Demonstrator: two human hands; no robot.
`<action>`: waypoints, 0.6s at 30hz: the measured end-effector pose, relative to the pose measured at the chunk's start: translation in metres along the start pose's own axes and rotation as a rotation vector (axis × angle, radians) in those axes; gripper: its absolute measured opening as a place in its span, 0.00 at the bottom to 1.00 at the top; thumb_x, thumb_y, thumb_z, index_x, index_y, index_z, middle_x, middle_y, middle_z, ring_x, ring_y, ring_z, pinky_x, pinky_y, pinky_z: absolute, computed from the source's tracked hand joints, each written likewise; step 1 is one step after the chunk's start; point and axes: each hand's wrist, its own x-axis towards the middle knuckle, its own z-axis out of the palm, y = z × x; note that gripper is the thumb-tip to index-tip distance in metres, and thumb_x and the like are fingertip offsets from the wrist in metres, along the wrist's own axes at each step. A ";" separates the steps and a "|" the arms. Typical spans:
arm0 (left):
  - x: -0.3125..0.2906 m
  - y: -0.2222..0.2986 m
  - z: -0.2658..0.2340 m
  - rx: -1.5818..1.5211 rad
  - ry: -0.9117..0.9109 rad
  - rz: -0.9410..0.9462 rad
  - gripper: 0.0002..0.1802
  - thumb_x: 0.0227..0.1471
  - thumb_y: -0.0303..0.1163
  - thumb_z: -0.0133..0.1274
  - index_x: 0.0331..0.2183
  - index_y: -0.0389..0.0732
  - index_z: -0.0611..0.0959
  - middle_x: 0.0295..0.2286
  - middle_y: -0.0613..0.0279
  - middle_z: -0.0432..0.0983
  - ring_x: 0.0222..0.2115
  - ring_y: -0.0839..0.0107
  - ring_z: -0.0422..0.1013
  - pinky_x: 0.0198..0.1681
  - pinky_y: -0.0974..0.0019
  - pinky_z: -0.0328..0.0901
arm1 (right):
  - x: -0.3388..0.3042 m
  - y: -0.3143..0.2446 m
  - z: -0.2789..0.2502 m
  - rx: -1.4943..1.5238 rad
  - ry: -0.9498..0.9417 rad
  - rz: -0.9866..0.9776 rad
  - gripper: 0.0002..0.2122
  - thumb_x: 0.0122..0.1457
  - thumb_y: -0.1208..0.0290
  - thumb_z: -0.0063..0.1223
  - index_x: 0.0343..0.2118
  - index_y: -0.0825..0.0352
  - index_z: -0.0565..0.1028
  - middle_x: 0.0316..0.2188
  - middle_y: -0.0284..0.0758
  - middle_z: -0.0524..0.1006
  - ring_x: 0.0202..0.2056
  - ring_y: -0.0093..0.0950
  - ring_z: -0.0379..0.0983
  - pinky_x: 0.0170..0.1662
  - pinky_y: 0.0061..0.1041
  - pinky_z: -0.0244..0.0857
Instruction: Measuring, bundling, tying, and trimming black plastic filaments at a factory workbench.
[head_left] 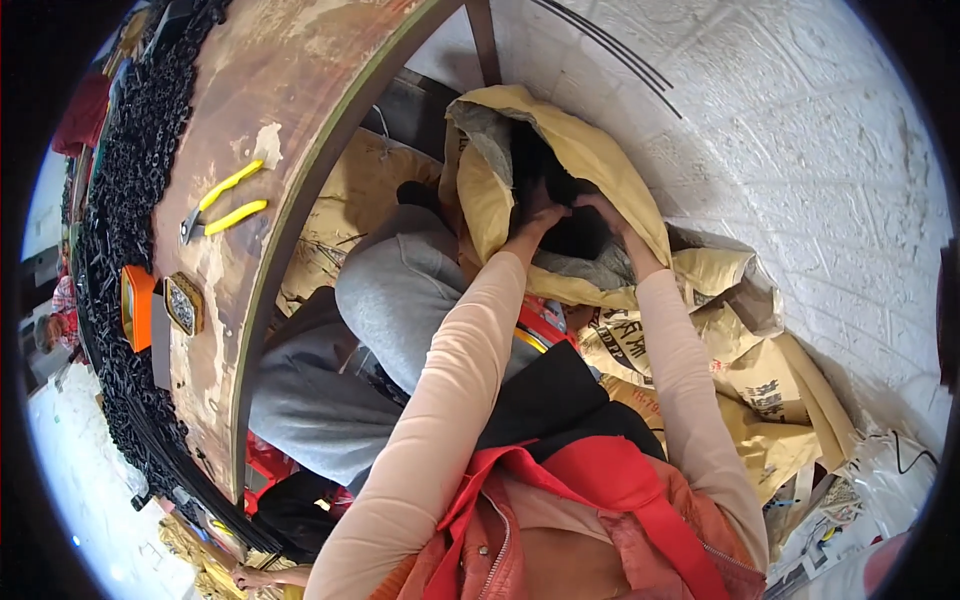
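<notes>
A tan paper sack [615, 160] with a grey inner lining stands open against the wall. Both my arms reach down into its mouth. My left hand [541, 210] is inside on the left, and my right hand [603, 212] is inside close beside it, near the right wall of the sack. Something black [540, 160] lies at and beyond my fingers in the dark interior. Shadow and this dark mass hide most of my fingers, so their grip and any held thing cannot be made out.
On the worn wooden table [225, 290] to my left lie yellow-handled pliers [222, 205], a small box of metal pieces [183, 304], an orange container [137, 307] and a long heap of black parts [125, 190]. Crumpled paper sacks [770, 400] lie at right. Another person's hand [252, 577] shows at lower left.
</notes>
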 end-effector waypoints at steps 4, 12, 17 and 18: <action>-0.013 -0.009 -0.011 0.028 -0.015 0.040 0.61 0.26 0.31 0.69 0.62 0.45 0.56 0.57 0.46 0.60 0.60 0.51 0.54 0.62 0.56 0.54 | -0.040 -0.047 0.021 0.045 0.066 0.108 0.25 0.39 0.65 0.66 0.42 0.70 0.76 0.40 0.37 0.76 0.42 0.29 0.70 0.48 0.24 0.62; -0.052 -0.006 -0.043 -0.419 -0.056 -0.063 0.59 0.22 0.22 0.63 0.61 0.44 0.59 0.54 0.52 0.64 0.57 0.55 0.60 0.57 0.60 0.59 | -0.100 -0.074 0.035 0.123 -0.112 -0.035 0.34 0.38 0.70 0.65 0.53 0.72 0.68 0.49 0.43 0.73 0.51 0.33 0.68 0.56 0.26 0.59; -0.040 -0.007 -0.025 -0.223 -0.425 -0.201 0.39 0.33 0.28 0.62 0.52 0.40 0.74 0.45 0.55 0.73 0.48 0.62 0.67 0.54 0.61 0.60 | -0.106 -0.047 0.020 0.086 0.025 -0.132 0.37 0.39 0.73 0.63 0.56 0.73 0.63 0.51 0.45 0.71 0.54 0.34 0.66 0.59 0.27 0.56; -0.037 -0.023 -0.024 -0.276 -0.367 -0.049 0.33 0.34 0.28 0.63 0.47 0.39 0.77 0.41 0.57 0.75 0.44 0.65 0.69 0.50 0.63 0.63 | -0.106 -0.061 0.019 0.128 -0.064 -0.118 0.37 0.40 0.73 0.63 0.57 0.74 0.62 0.52 0.46 0.70 0.55 0.35 0.65 0.60 0.27 0.55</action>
